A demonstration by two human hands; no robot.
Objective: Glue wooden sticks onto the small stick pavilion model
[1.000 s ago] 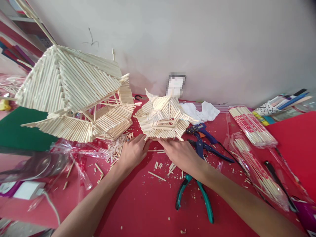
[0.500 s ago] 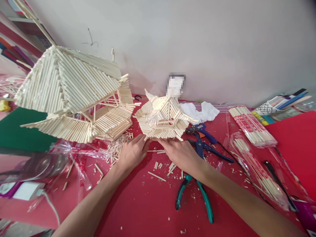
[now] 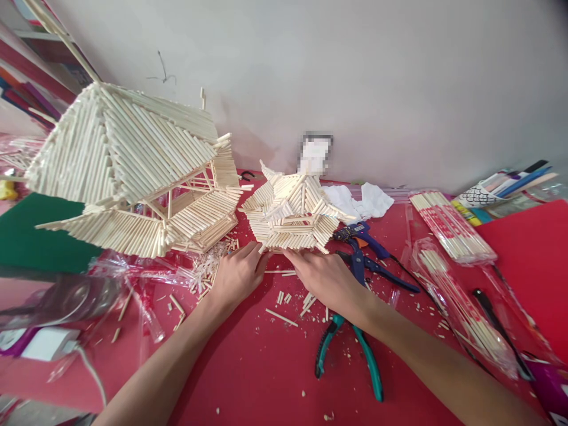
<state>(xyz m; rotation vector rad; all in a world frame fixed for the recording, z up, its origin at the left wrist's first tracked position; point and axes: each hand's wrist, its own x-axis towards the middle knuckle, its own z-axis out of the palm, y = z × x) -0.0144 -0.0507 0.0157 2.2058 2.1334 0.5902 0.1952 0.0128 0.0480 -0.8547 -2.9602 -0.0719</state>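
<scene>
A small pavilion model built of pale wooden sticks stands on the red table, its layered roof flaring at the corners. My left hand grips the near left of its lower edge, with the fingertips hidden under the eave. At the near right, my right hand holds the same edge, its fingers partly tucked out of sight. To the left rises a larger stick-built pavilion model with a broad sloping roof. Short cut sticks lie on the table between my forearms.
Green-handled pliers lie beneath my right forearm. Beyond them are a blue glue gun and blue-handled cutters. Bagged stick bundles sit at right, near a pen holder. Crumpled tissue rests by the wall; offcuts are heaped at left.
</scene>
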